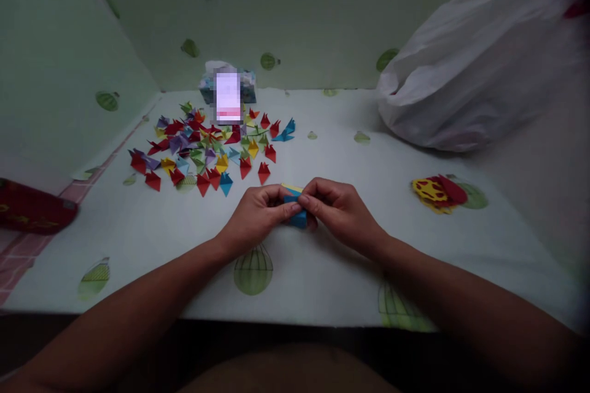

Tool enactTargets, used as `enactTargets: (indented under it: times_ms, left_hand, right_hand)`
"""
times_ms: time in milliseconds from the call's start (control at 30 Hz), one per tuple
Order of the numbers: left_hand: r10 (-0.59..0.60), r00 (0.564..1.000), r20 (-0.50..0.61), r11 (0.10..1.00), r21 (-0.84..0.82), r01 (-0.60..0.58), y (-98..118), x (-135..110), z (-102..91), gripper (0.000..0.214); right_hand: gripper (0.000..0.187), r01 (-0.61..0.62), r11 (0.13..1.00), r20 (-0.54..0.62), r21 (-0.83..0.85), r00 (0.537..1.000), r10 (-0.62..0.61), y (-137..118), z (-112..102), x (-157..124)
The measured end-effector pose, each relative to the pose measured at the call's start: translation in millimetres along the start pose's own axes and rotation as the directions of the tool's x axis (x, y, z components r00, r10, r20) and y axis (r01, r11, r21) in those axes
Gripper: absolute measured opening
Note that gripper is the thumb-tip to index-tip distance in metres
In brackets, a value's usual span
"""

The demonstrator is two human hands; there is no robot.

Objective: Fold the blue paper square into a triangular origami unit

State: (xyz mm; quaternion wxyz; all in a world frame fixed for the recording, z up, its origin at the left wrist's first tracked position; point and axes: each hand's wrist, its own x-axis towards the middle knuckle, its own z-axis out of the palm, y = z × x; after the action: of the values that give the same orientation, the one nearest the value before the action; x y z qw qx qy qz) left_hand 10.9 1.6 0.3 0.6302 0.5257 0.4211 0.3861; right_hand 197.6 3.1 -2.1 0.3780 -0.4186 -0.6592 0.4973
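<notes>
A small folded piece of blue paper (297, 219) with a pale yellow edge is held between both hands, just above the middle of the table. My left hand (259, 212) pinches its left side, thumb on the front. On the right side, my right hand (338, 206) closes thumb and fingers on the same paper. The fingers partly cover its shape. Beyond my left hand lies a spread of folded paper cranes (203, 156) in red, blue, yellow, green and purple.
A lit phone (228, 95) leans on a tissue box (249, 87) behind the cranes. At the right back sits a big white plastic bag (452, 80). Red and yellow cut-out pieces (436, 191) lie on the right. A red object (37, 207) rests at the left edge.
</notes>
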Motion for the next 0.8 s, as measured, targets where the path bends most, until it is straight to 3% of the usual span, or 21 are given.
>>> enactTargets:
  times_ms: [167,400,567,800]
  left_hand:
    - [-0.012,1.000,0.007,0.995,0.103,0.011,0.9,1.7,-1.9,0.032]
    - [-0.027,1.000,-0.003,0.999,0.031,0.027,-3.2,2.9,-2.0,0.029]
    - [-0.065,0.991,0.116,0.997,0.050,0.059,-5.3,3.2,-0.8,0.028]
    - [-0.029,0.994,0.105,0.997,0.072,0.022,-5.6,1.5,0.7,0.027]
  right_hand:
    - [0.029,0.018,1.000,-0.094,-0.012,0.995,-0.019,-1.5,1.8,-1.2]
    - [0.026,0.048,0.998,-0.129,0.044,0.991,-0.042,0.0,3.4,-0.3]
    - [0.025,0.085,0.995,-0.164,-0.050,0.982,-0.092,3.1,6.4,-1.7]
    - [0.028,0.030,0.991,-0.127,0.127,0.992,-0.014,4.5,7.9,-1.7]
